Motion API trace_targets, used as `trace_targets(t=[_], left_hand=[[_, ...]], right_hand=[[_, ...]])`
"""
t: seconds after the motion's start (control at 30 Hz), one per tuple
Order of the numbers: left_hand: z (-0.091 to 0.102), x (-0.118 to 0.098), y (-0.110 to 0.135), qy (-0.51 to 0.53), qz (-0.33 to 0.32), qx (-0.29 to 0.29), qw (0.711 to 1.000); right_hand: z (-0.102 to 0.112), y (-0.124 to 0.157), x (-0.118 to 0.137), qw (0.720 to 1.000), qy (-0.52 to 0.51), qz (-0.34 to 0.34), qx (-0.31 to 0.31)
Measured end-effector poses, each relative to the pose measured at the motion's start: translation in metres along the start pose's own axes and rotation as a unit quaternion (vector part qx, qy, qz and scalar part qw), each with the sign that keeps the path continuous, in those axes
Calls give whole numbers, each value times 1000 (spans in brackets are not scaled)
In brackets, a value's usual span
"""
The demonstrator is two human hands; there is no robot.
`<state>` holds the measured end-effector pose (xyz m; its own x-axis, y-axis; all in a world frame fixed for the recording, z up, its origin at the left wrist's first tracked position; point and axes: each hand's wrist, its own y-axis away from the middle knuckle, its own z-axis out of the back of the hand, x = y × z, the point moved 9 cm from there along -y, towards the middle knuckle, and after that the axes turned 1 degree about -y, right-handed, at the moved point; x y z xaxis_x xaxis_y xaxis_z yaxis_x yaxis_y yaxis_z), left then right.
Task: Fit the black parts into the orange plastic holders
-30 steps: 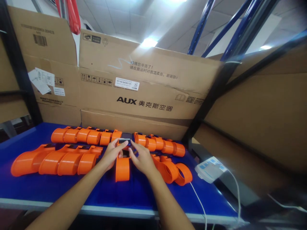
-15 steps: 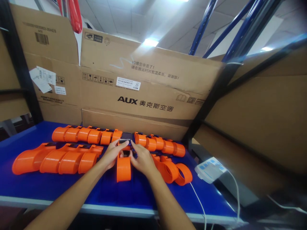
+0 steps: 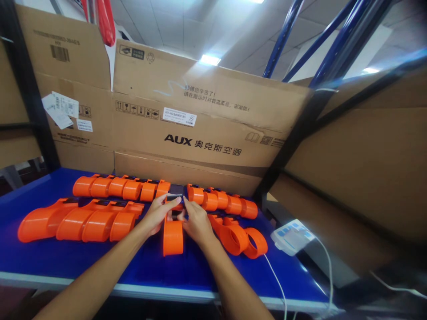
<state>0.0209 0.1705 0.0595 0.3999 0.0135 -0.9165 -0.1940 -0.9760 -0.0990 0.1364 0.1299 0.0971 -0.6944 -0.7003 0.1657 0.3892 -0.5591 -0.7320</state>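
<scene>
My left hand point(image 3: 158, 215) and my right hand point(image 3: 198, 221) are closed on one orange band point(image 3: 173, 238), a wide plastic loop with a dark piece at its upper end. The left thumb lies along that dark piece, and the right fingers press it from the other side. The loop hangs below my fingers toward the front edge. Just beyond my fingertips is a dark square object point(image 3: 176, 189). My fingers hide most of the join between the loop and the dark piece.
Orange bands stand in rows on the blue table point(image 3: 110, 262), some at the left point(image 3: 96, 224) and others at the right point(image 3: 256, 243). A white power strip point(image 3: 292, 237) with cables sits at the right. Cardboard point(image 3: 140, 129) walls the back.
My right fingers have shifted slightly on the orange band, and its loop sits a little lower. Both hands keep their hold.
</scene>
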Motion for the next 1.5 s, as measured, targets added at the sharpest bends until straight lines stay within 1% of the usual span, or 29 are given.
trace_targets(t=[0.17,0.33,0.5,0.6,0.77,0.87,0.93,1.0,1.03,1.07,1.13,1.23,1.33,1.43,1.5], left_hand=[[3,-2,-2,-1,-5,-3,1000],[8,-9,-4,-53,-53,-21,997],[10,-4,-5,-96,-48,-25,994],[7,-2,-5,-104,-53,-13,993],[3,-7,-1,-105,-68,0,992],[3,-9,-1,-71,-49,14,996],[3,-10,-2,-38,-33,28,998],[6,-13,-3,-9,-29,21,999],[9,-15,-4,0,-33,7,999],[12,-16,-4,7,-37,-8,999],[15,-17,-5,16,-42,-25,999],[14,-15,-5,17,-40,-21,999],[12,-12,-5,18,-29,-11,999],[13,-9,-6,20,-25,-13,999],[14,-9,-6,17,-28,-14,999]], right_hand=[[6,-3,-1,1000,-24,7,2],[9,-5,-3,998,-62,12,24],[13,-4,-10,997,-76,-22,-2],[15,-2,-11,995,-86,-42,-19],[16,-3,-8,989,-127,-69,-18],[20,-3,-17,977,-178,-113,-37],[24,-2,-30,956,-232,-165,-67],[25,-1,-41,940,-259,-206,-86],[24,-1,-44,939,-255,-215,-83],[22,-2,-45,944,-241,-215,-68],[13,-5,-41,960,-198,-195,-19],[-5,-6,-28,978,-140,-138,66],[-23,-3,-18,980,-113,-98,129],[-40,1,-14,976,-94,-89,178],[-47,3,-12,973,-86,-84,198]])
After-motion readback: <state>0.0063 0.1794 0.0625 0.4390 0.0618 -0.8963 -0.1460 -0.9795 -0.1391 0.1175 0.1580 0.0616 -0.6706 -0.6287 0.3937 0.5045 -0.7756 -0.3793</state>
